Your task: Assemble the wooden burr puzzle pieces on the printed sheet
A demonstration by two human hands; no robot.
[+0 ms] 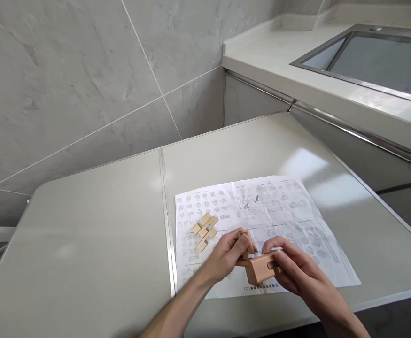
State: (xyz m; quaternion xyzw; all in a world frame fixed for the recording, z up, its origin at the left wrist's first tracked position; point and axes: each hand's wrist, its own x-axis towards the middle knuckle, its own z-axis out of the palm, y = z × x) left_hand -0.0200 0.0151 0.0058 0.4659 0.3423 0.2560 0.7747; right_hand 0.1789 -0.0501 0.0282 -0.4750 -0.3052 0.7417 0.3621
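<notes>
Hands meet at the near edge of the table [85, 225], both low in the head view. The left hand [226, 257] comes in from the near left, forearm angled up and to the right, wrist straight, knuckles facing up. Its fingers are curled and its thumb is pressed in, pinching a small wooden piece [246, 238] that stands up just above the fingertips. The right hand [295, 272] comes in from the near right, forearm angled up and to the left, back of the hand toward the camera. Its fingers are bent over the far side of a wooden block [259, 268] and its thumb lies along the near face, so the grip is closed. The block sits between the two hands with one corner pointing toward the camera. It is held just above the near edge of the paper sheet [279, 206]; whether it touches the sheet cannot be told. The small wooden piece touches the top left of the block; how the two join is hidden by the fingers. The sheet lies flat on the table, printed with rows of small diagrams. A wooden cross [204, 231] of interlocked sticks rests on the left part of the sheet, near the left hand but apart from it. A metal strip [166, 220] runs from near to far across the table, just left of the sheet. A counter [268, 56] with a sink [367, 61] stands at the far right.
</notes>
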